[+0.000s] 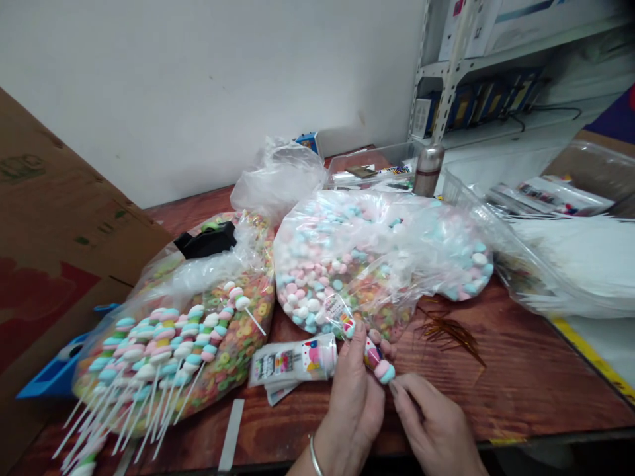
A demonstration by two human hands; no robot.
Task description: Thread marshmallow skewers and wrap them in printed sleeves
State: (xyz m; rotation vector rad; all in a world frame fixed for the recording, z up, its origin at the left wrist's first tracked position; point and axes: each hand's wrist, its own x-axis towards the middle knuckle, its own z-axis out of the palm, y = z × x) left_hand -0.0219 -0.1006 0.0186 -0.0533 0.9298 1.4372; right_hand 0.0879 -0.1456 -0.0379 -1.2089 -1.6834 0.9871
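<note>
Marshmallows ruled the head view. Near the middle, the left hand (pixel 353 390) had its fingers curled around a marshmallow stick (pixel 383 371), puffy pink and blue rounds poking out of a glossy printed wrapper (pixel 339 316). The right hand (pixel 439 418), just to the right, had thumb and fingertips pinched at the stack's near end; couldn't tell which bit exactly, too blurry. A smooth, shiny bangle (pixel 315 456) circled the left wrist.

Left of that, a pile of finished sticks (pixel 166 340), squishy pastel discs on skinny white rods, lay on a crinkly clear bag of cereal rings (pixel 255 301), all tiny and matte. A slick stack of printed wrappers (pixel 295 360) sat between the pile and the left hand. Farther off, a big wrinkled bag of marshmallows (pixel 312 291) bulged like a pillow. To the right, thin metallic orange ties (pixel 457 336) were scattered across the wood-grain table (pixel 516 383). Far back stood a cylindrical metal bottle (pixel 428 170), and stiff brown cardboard (pixel 54 218) leaned in at far left.
</note>
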